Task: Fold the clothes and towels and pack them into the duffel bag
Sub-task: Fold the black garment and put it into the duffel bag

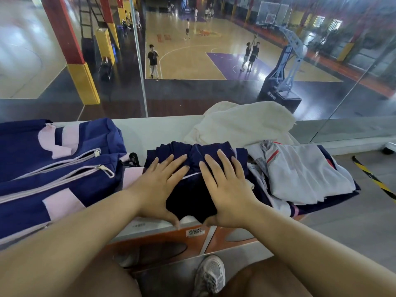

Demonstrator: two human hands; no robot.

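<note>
Left hand (157, 186), right hand (226, 189) press navy shorts (190, 197) — sticker (195, 232) (QR) illegible

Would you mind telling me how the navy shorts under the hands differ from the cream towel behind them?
The navy shorts are dark and folded compact; the cream towel is pale, larger and loosely heaped. The left hand and right hand press flat on the shorts, while no hand touches the towel. Both rest on the white ledge.
</note>
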